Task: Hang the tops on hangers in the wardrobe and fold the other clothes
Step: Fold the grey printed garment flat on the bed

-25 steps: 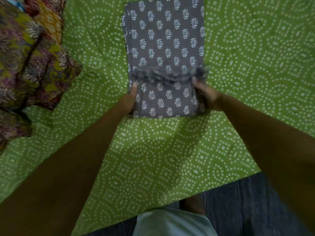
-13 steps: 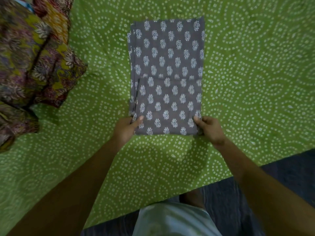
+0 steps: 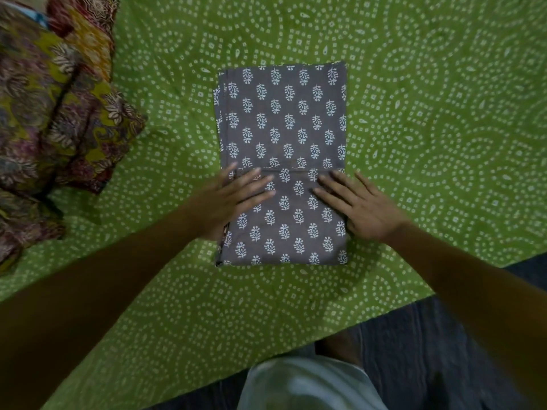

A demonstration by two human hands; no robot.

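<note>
Grey leaf-print garment (image 3: 282, 128) lies folded as neat rectangle at centre of green dotted bedsheet (image 3: 429, 113), near flap doubled over far part. Left hand (image 3: 229, 199) and right hand (image 3: 358, 205) rest flat on flap, fingers straight, grasping nothing; likely pressing crease so fold holds. Multicoloured floral clothes (image 3: 56, 113) heaped at left, well apart, apparently awaiting sorting.

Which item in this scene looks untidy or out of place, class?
The floral multicoloured clothes lie crumpled in a heap at the bedsheet's left edge, while the grey printed garment is folded flat under both open hands.
</note>
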